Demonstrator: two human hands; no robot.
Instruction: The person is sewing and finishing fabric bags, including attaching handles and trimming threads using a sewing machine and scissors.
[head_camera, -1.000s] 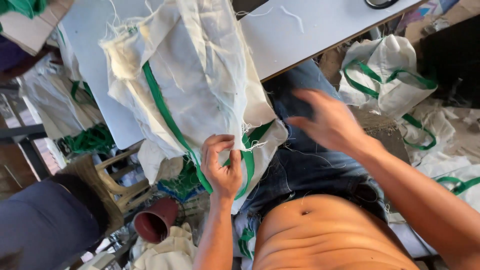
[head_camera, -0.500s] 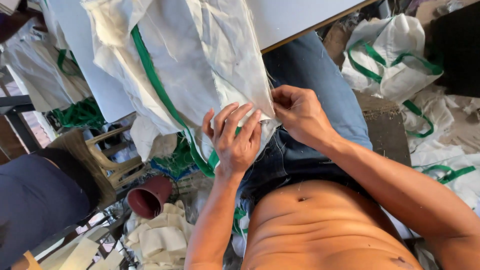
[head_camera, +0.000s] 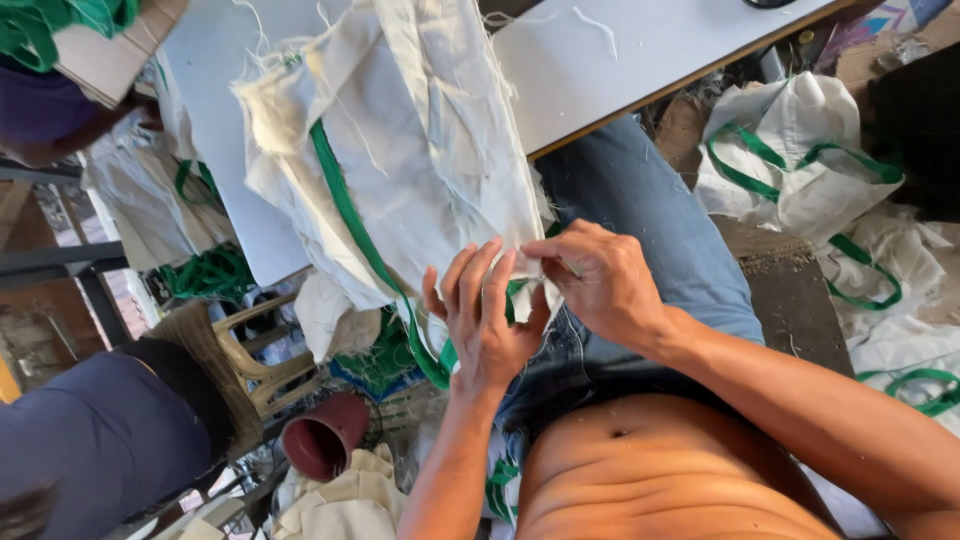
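A cream cloth bag (head_camera: 420, 160) with a green strap (head_camera: 345, 215) hangs off the edge of a grey table (head_camera: 640, 60) onto my lap. My left hand (head_camera: 485, 320) pinches the bag's lower edge, fingers spread upward. My right hand (head_camera: 600, 280) grips the same edge just to the right, thumb and fingers closed on the cloth. Both hands touch over my blue jeans (head_camera: 640, 230).
Several finished cream bags with green straps (head_camera: 800, 140) lie on the floor at right. At left another person in dark blue (head_camera: 100, 440) sits on a wooden chair (head_camera: 240, 350). A maroon pot (head_camera: 325, 435) and green strap bundles (head_camera: 205, 272) lie below.
My right hand came from above my thigh to the bag's edge and closed on it beside my left hand. The bag slid slightly toward me.
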